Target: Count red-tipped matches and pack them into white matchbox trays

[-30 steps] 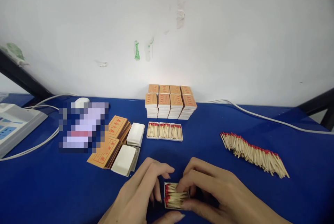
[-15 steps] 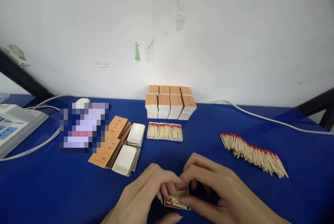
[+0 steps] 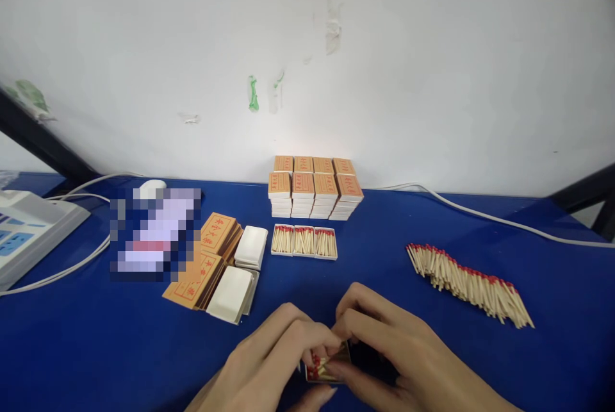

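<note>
Both hands are bunched together low at the near edge of the blue cloth-covered counter point(image 3: 96, 348), closed around a small white cardboard tray of red-tipped matches point(image 3: 323, 367). The left hand point(image 3: 269, 367) has its fingers curled over the tray's left end, the right hand point(image 3: 398, 361) pinches it from the right and near side — so both are clamped on it. What shows of the matches has the red heads at the left end and the pale sticks running off to the right, so the long axis goes roughly left-right, tilted a bit away. Most of the tray is hidden under fingers.

Further back there's a row of three open white trays filled with matches point(image 3: 304, 241), heads pointing away, just in front of a neat stack of orange-topped matchboxes point(image 3: 313, 188) against the white painted wall point(image 3: 384, 66). To the left sit fanned orange printed sleeves point(image 3: 204, 261) touching some empty white trays point(image 3: 240, 271). Well off to the right lies a long loose heap of red-tipped matchsticks point(image 3: 468, 284). A white cable point(image 3: 504, 220) runs along the back, and a grey-white machine point(image 3: 29, 232) sits at far left.
</note>
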The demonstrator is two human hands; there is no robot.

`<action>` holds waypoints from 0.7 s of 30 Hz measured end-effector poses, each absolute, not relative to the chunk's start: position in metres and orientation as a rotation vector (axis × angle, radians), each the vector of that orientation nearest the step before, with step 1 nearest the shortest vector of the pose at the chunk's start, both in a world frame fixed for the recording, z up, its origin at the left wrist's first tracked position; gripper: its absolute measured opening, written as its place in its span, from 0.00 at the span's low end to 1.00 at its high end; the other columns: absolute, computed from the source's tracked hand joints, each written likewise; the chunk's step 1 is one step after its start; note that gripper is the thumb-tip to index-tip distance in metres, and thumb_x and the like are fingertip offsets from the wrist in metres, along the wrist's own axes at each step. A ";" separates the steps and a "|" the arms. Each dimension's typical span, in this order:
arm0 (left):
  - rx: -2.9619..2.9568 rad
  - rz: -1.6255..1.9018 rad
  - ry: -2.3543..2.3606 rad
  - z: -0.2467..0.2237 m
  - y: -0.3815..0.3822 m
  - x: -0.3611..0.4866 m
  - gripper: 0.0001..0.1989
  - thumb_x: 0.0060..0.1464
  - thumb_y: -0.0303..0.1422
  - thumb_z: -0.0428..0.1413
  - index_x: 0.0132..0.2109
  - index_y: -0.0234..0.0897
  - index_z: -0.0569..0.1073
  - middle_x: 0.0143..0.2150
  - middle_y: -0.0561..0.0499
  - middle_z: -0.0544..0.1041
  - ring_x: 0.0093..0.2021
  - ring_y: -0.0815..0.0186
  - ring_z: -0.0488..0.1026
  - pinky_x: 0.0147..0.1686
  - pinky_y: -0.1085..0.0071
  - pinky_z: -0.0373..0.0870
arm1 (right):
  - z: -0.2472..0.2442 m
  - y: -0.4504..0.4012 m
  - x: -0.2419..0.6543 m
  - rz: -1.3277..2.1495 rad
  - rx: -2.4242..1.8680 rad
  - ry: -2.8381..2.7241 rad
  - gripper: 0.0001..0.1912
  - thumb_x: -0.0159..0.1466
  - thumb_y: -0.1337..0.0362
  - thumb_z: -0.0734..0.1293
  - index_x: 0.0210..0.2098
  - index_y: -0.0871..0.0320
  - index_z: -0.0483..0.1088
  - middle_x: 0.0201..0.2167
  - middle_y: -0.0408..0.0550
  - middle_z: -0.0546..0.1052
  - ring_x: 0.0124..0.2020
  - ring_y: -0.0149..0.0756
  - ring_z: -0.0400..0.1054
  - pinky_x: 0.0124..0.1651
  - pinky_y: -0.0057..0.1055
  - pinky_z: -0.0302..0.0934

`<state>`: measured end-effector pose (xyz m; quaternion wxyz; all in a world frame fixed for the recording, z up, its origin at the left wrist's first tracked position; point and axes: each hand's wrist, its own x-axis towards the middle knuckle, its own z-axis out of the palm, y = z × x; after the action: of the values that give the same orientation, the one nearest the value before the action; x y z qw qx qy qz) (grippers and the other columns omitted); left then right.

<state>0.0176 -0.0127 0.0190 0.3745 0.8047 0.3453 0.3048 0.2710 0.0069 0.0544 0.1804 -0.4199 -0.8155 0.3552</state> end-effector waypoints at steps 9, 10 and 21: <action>2.103 0.782 0.889 0.024 -0.012 0.020 0.28 0.66 0.16 0.59 0.65 0.49 0.71 0.55 0.53 0.77 0.49 0.69 0.82 0.53 0.77 0.77 | 0.056 0.007 0.271 0.956 -1.214 -2.279 0.09 0.72 0.74 0.72 0.45 0.52 0.76 0.46 0.44 0.78 0.42 0.31 0.77 0.41 0.25 0.72; 2.107 0.797 0.881 0.022 -0.012 0.021 0.27 0.66 0.16 0.59 0.64 0.48 0.71 0.55 0.53 0.77 0.49 0.69 0.81 0.53 0.77 0.77 | 0.057 0.008 0.270 0.954 -1.219 -2.261 0.10 0.72 0.73 0.73 0.47 0.51 0.76 0.46 0.44 0.78 0.42 0.31 0.77 0.41 0.26 0.73; 2.202 0.837 0.816 0.016 -0.010 0.021 0.14 0.70 0.22 0.58 0.57 0.45 0.72 0.50 0.50 0.79 0.48 0.61 0.77 0.50 0.68 0.78 | 0.056 0.002 0.272 0.993 -1.182 -2.302 0.26 0.64 0.76 0.74 0.58 0.47 0.76 0.55 0.45 0.79 0.45 0.33 0.81 0.49 0.29 0.77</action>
<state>0.0215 -0.0105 0.0164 0.3187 0.8371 0.3103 0.3184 0.2720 0.0021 0.0562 0.1841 -0.4193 -0.8163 0.3520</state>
